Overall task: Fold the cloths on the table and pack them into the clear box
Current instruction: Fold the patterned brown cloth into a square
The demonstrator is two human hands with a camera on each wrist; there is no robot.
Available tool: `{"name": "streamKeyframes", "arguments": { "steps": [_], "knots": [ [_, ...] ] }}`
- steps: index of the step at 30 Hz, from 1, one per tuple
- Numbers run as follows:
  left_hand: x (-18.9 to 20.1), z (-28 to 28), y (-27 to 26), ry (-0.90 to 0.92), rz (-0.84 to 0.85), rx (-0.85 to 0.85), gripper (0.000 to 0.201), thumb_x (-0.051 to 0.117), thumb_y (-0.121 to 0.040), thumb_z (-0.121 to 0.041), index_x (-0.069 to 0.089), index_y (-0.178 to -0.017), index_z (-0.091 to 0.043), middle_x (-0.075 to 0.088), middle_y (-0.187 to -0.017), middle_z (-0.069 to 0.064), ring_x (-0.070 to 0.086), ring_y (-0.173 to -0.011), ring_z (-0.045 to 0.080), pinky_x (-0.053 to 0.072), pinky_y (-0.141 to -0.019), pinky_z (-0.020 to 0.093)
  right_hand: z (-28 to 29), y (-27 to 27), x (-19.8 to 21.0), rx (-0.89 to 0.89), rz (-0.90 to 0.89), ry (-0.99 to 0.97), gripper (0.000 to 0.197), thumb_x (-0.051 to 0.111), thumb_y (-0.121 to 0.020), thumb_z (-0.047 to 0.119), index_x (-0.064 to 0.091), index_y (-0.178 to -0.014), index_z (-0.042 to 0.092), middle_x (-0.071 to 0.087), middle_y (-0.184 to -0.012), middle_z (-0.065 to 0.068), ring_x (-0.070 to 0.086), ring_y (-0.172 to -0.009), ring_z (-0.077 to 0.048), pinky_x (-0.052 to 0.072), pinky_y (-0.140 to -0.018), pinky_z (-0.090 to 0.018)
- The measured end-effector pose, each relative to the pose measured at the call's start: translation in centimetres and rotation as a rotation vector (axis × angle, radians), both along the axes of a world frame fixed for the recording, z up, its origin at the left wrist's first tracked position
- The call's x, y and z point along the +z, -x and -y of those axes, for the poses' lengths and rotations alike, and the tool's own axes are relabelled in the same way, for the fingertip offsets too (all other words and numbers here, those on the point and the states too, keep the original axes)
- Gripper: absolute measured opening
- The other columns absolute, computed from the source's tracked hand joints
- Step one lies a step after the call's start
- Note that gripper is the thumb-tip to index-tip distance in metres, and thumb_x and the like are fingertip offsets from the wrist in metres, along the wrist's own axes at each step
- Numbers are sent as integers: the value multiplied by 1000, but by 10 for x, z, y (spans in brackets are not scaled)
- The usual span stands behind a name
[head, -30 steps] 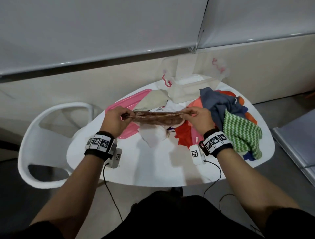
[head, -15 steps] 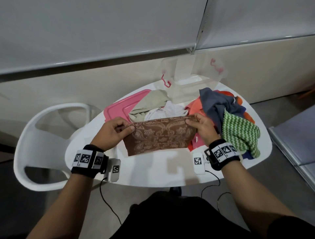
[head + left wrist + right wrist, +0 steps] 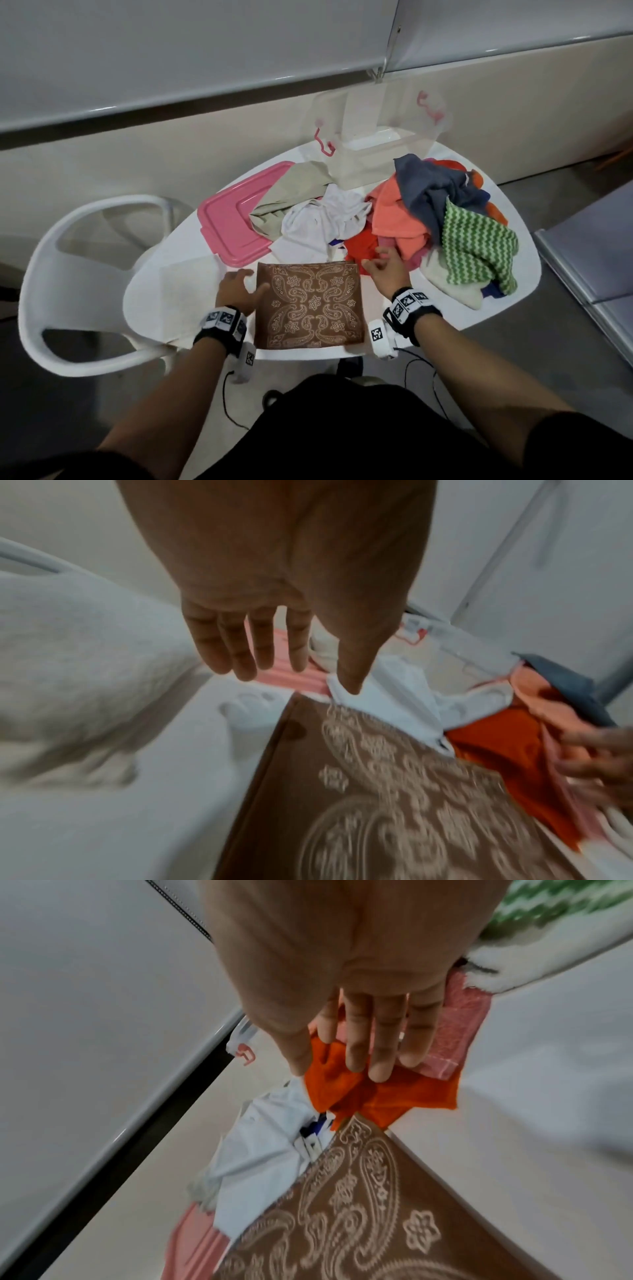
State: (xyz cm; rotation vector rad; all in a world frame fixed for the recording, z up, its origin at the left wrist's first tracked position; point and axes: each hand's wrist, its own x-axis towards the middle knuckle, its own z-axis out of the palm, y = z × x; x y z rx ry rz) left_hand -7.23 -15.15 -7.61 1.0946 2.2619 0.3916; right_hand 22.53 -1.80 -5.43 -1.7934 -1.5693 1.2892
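Note:
A brown paisley cloth [image 3: 310, 305] [image 3: 394, 804] [image 3: 369, 1218] lies flat, folded to a square, at the near edge of the white table [image 3: 445, 311]. My left hand [image 3: 239, 291] [image 3: 274, 642] hovers by its left edge, fingers straight, holding nothing. My right hand [image 3: 385, 270] [image 3: 363, 1047] hangs open just past its far right corner, above an orange cloth [image 3: 363, 248] [image 3: 377, 1093]. The clear box [image 3: 373, 150] stands at the table's far side, lid off. A heap of unfolded cloths lies before it: beige [image 3: 291, 195], white [image 3: 322, 222], coral [image 3: 394, 212], blue-grey [image 3: 431, 192], green zigzag [image 3: 479, 246].
The pink lid [image 3: 233, 229] lies left of the heap, partly under the beige cloth. A folded white towel [image 3: 178, 294] [image 3: 75, 647] rests at the table's left. A white chair [image 3: 68, 274] stands left of the table. A wall runs behind the box.
Both hands held the brown cloth's top edge up in the air, then lowered it toward me and laid it flat. Both have let go and drawn slightly apart.

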Motion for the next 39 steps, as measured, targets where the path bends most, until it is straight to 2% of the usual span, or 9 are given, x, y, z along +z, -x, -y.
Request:
{"name": "streamKeyframes", "arguments": {
  "steps": [5, 9, 13, 17, 21, 28, 31, 35, 39],
  "knots": [
    [-20, 47, -18, 221, 53, 46, 53, 68, -79, -60, 59, -109, -16, 63, -107, 5, 61, -104, 26, 48, -86, 34, 39, -27, -26, 198, 304, 274, 33, 74, -77, 55, 63, -76, 24, 72, -90, 2, 67, -84, -20, 55, -85, -36],
    [-36, 72, -18, 351, 137, 75, 57, 65, -71, -76, 66, -88, -22, 69, -89, -1, 65, -97, 24, 48, -85, 30, 64, -43, -53, 248, 266, 558, 60, 87, -47, 69, 73, -72, 15, 71, -64, 2, 65, -64, -19, 52, -65, -30],
    [-39, 73, -21, 283, 223, 157, 46, 70, -75, -66, 66, -80, -20, 71, -83, 2, 66, -89, 24, 47, -82, 30, 76, -40, -40, 296, 139, 550, 35, 91, -65, 37, 70, -86, 17, 66, -70, 6, 57, -60, -8, 40, -44, -13],
    [-37, 72, -23, 246, 289, 155, 38, 76, -77, -52, 71, -78, -14, 69, -76, 1, 64, -81, 21, 44, -74, 27, 82, -40, -44, 326, 17, 520, 41, 95, -58, 16, 65, -86, 12, 74, -84, -2, 69, -75, -15, 59, -67, -26],
    [-32, 75, -24, 205, 336, 105, 30, 69, -85, -48, 68, -75, -20, 67, -78, -1, 59, -78, 17, 41, -75, 28, 88, -40, -56, 462, 127, 438, 27, 93, -60, 18, 73, -78, 17, 75, -79, 5, 70, -77, -15, 57, -84, -33],
    [-41, 86, -23, 40, 406, 152, 36, 59, -85, -56, 59, -83, -21, 72, -80, 2, 65, -67, 21, 53, -86, 42, 85, -33, -54, 338, 122, 223, 28, 87, -68, 13, 61, -57, 18, 60, -70, 3, 54, -64, -11, 44, -68, -23],
    [-46, 89, -21, 111, 458, 133, 54, 64, -63, -68, 59, -89, -21, 73, -82, 3, 65, -65, 20, 54, -80, 37, 87, -35, -50, 343, 82, 378, 14, 80, -78, 9, 68, -73, 4, 62, -68, -1, 56, -58, -10, 48, -59, -17],
    [-45, 91, -20, 166, 397, 59, 25, 73, -78, -38, 55, -87, -24, 73, -84, 1, 64, -65, 18, 55, -81, 38, 87, -34, -51, 286, 95, 498, 12, 71, -82, 2, 71, -93, -4, 70, -83, -12, 64, -65, -17, 60, -74, -34],
    [-48, 92, -21, 190, 297, 65, 18, 70, -86, -26, 53, -84, -26, 73, -90, 5, 67, -72, 26, 55, -82, 39, 80, -27, -40, 495, 382, 413, 11, 70, -79, 20, 75, -87, 14, 69, -98, -4, 62, -94, -21, 46, -73, -22]
  ]
}}
